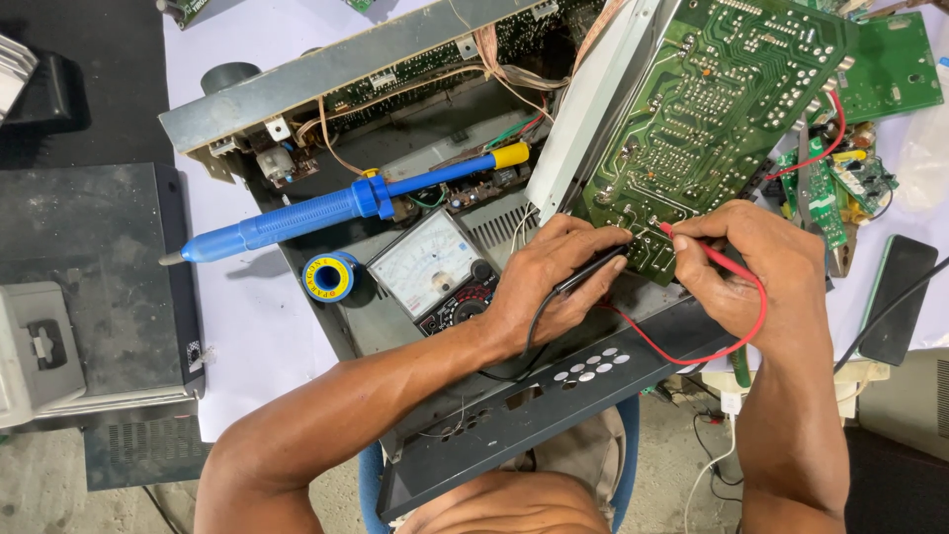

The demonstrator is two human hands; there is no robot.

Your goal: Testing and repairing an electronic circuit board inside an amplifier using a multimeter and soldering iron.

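A probing step is in hand: the thin black test probe [591, 269] is pinched in the left hand [542, 287] and the red test probe [704, 249] in the right hand [756, 267], both tips pressed to the tilted green circuit board [712, 109]. Next, judged, a reading is called for from the grey analogue meter [433, 272] lying just left.

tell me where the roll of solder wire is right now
In the head view the solder roll sits left of centre, just left of the analog meter and below the blue desoldering pump, well left of the left hand.
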